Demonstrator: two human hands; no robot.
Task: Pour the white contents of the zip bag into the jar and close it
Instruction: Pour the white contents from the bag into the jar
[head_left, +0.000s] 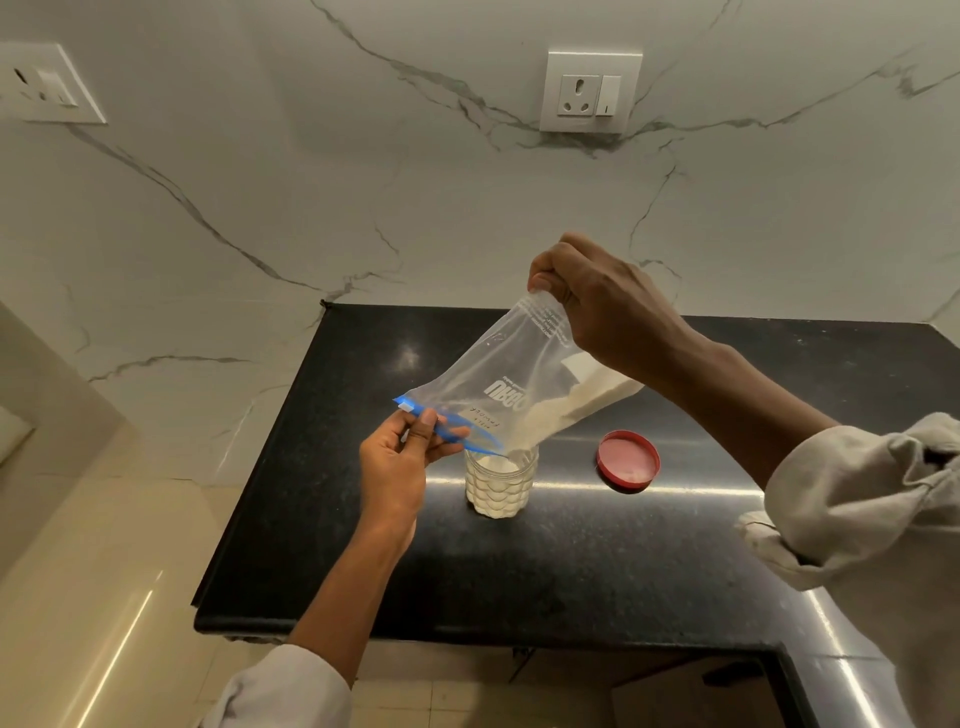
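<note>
Above the jar (501, 486), both hands' fingers pinch the upended zip bag (519, 379); a red lid (627, 460) lies clear on the surface (519, 571).

Clear zip bag (511, 374) upended, blue mouth over open jar (501, 483); white powder (566, 410) sliding in. Red lid (627, 460) beside jar.

Right hand (608, 306) raised high, fingers pinching bag (519, 374) bottom corner, forearm angling down to rolled sleeve. Left hand (400, 462) lower, thumb and fingers gripping bag's blue zip edge.
</note>
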